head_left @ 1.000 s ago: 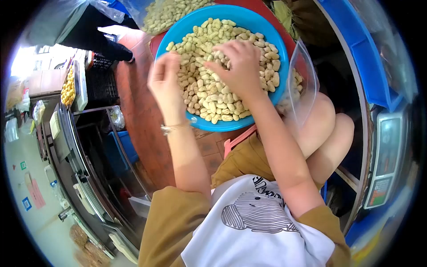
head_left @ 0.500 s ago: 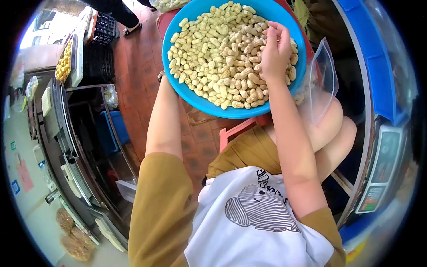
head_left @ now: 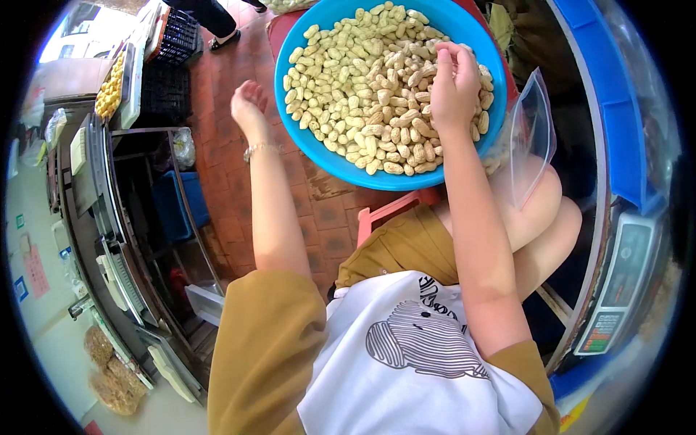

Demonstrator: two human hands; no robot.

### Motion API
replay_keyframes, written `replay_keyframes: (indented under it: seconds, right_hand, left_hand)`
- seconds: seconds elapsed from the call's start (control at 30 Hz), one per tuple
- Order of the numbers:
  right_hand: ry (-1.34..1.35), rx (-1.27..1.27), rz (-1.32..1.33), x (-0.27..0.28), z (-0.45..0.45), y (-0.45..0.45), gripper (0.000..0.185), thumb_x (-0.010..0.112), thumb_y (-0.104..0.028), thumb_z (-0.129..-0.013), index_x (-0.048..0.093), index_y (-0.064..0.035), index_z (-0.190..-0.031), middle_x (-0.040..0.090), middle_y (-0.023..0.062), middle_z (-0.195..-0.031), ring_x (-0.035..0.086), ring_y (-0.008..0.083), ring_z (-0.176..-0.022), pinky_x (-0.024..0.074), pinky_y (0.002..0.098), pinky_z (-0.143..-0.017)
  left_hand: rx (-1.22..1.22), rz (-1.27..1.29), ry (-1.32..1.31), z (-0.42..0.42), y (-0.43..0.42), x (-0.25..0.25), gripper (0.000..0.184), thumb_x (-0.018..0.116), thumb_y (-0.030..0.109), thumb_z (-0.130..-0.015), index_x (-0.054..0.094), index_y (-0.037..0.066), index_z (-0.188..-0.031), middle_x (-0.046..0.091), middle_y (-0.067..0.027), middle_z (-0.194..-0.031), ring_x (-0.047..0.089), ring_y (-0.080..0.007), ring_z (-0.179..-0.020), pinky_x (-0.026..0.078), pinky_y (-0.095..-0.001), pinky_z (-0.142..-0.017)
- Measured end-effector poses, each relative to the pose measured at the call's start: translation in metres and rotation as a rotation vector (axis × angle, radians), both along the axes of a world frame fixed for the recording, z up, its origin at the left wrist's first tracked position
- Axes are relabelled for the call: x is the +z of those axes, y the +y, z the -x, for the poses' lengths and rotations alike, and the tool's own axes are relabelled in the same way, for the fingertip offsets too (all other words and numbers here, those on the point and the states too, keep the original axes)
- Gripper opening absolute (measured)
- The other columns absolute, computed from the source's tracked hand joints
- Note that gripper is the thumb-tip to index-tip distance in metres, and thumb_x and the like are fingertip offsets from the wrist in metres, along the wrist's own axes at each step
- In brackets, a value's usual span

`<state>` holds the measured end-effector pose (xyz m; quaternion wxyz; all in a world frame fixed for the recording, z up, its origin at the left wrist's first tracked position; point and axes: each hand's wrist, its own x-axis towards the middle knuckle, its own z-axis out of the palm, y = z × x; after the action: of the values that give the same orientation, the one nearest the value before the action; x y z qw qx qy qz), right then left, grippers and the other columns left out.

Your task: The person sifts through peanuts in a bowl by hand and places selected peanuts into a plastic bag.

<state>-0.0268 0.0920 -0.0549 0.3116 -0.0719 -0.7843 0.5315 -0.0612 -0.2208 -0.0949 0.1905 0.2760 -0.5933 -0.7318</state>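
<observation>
A round blue basin (head_left: 355,177) full of unshelled peanuts (head_left: 341,94) is at the top centre. Paler nuts lie on its left side, browner ones toward the right. My right hand (head_left: 455,90) rests over the browner peanuts near the right rim, fingers bent and drawn in toward the thumb. What lies between those fingertips is hidden. Left of the basin, apart from it, my left hand (head_left: 250,109) hangs above the tiled floor with loosely curled fingers and nothing visible in it. A bracelet (head_left: 262,150) circles that wrist.
A clear plastic bag (head_left: 531,141) stands by my knees, right of the basin. Beneath the basin is a red surface (head_left: 500,51). A pink stool (head_left: 395,212), a weighing scale (head_left: 616,283), black crates (head_left: 174,40) and a metal-framed stand (head_left: 138,132) surround me. Another person's leg (head_left: 210,18) shows top left.
My left hand has come out from behind the basin's left rim and moved left, into view. The right hand stays over the peanuts. The basin appears slightly farther right and higher.
</observation>
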Motion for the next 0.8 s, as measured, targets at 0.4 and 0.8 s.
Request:
replay_keyframes:
  seconds: [0.4,0.8]
  right_hand:
    - [-0.088,0.074,-0.570,-0.016,0.002,-0.007,0.042,0.052,-0.026,-0.096,0.051,0.0033,-0.126,0.057,0.0223,-0.120,0.051,0.0378,-0.116,0.0404,0.0441,-0.103]
    - [-0.336,0.173,-0.787,-0.011,0.002,-0.009,0.046,0.037,-0.044,-0.100,0.054,-0.0128,-0.130,0.060,0.0131,-0.123,0.058,0.0307,-0.114,0.0367,0.0478,-0.101]
  left_hand:
    - [-0.746,0.974,0.069,-0.051,0.187,0.063,0.068,0.056,0.041,-0.091,0.041,-0.008,-0.137,0.036,-0.0387,-0.138,0.029,-0.0514,-0.135,0.025,-0.0502,-0.114]
    - [-0.698,1.039,0.207,-0.013,0.195,0.016,0.044,0.048,0.040,-0.094,0.063,0.002,-0.111,0.062,-0.0148,-0.118,0.049,-0.0345,-0.120,0.034,-0.0425,-0.105]
